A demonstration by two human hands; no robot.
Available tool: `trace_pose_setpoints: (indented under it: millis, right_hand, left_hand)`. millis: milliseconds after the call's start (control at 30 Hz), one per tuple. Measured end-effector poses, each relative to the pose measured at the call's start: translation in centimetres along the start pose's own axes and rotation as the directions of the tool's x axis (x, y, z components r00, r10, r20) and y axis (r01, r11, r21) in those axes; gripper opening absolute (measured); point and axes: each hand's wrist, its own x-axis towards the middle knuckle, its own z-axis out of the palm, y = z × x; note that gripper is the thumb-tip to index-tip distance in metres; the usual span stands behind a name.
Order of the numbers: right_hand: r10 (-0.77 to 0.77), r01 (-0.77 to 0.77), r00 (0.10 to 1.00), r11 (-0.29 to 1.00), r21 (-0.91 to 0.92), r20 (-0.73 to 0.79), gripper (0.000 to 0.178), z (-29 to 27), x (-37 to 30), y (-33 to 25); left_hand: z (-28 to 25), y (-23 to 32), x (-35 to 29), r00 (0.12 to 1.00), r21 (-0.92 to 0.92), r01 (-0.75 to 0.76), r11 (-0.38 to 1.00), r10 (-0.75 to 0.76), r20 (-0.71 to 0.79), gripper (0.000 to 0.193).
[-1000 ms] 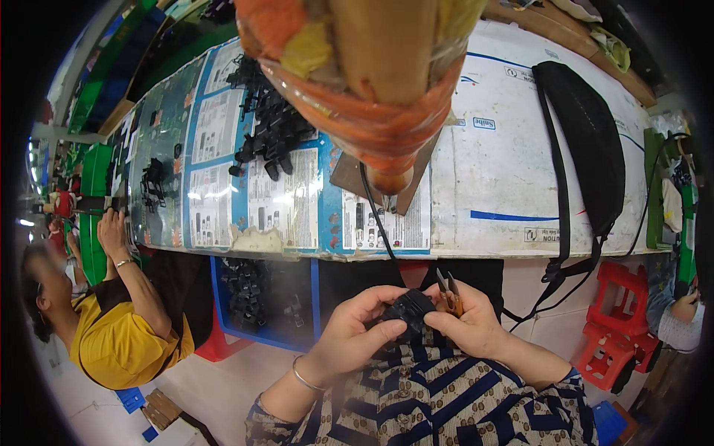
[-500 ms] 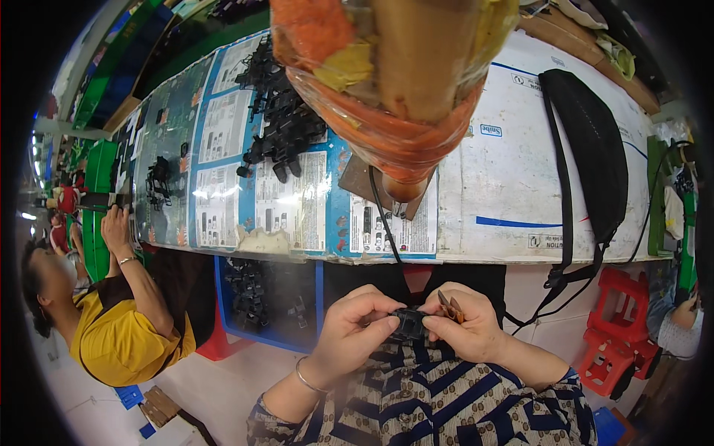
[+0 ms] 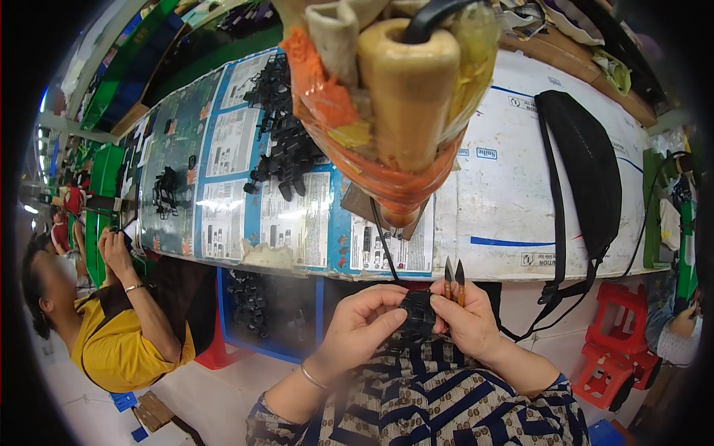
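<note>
At the far left we note a co-worker in a yellow top (image 3: 130, 338), seated apart from the wearer's hands. Next we record a small cluster of black parts (image 3: 165, 192) on the table (image 3: 513, 197), and a blue-rimmed crate (image 3: 320, 312) below its near edge, with more black pieces inside. A larger heap of black plastic parts (image 3: 288, 152) lies on the table, to the right of that cluster.

We find the left hand (image 3: 366, 318) pinching the left side of a black moulded plastic part (image 3: 420, 308) between thumb and fingers. The part sits between the two hands, in front of the wearer's body and just off the table's near edge. It is blocky, and we cannot establish a long axis.

On its right side the right hand (image 3: 472, 318) has its thumb against the part; both grips are thus in contact and neither is plainly nearer. The right grip is also closed round a pair of orange-handled snips (image 3: 460, 284). Their long axis runs away from the wearer, toward the table; the blade tips stand slightly parted, directed past the part and not onto it.

Farther right we list a black fabric bag (image 3: 584, 175) on the table, its strap over the edge, and red plastic stools (image 3: 623, 316).
</note>
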Motion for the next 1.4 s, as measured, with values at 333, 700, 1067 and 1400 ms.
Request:
trace_pose_setpoints:
  millis: [333,700,1067,1400]
  right_hand:
    - [-0.051,0.050,0.998,0.998,-0.024,-0.043,0.012,-0.1,1.9,-1.2]
    - [-0.095,0.091,0.994,0.994,-0.067,-0.055,0.015,0.1,3.8,-2.4]
    - [-0.113,0.108,0.991,0.992,-0.070,-0.069,0.014,0.8,5.8,-3.4]
    - [-0.096,0.088,0.993,0.991,-0.101,-0.074,0.009,1.0,6.7,-3.9]
  left_hand:
    - [0.1,-0.1,1.6,0.985,-0.193,0.165,0.967,-0.170,-0.009,0.020]
    - [0.0,0.1,3.2,0.993,-0.112,0.090,0.990,-0.097,-0.061,0.014]
    - [-0.3,1.4,4.7,0.977,-0.086,0.093,0.992,-0.108,-0.182,0.013]
    - [-1.3,1.1,5.8,0.978,-0.049,0.124,0.991,-0.131,-0.164,0.014]
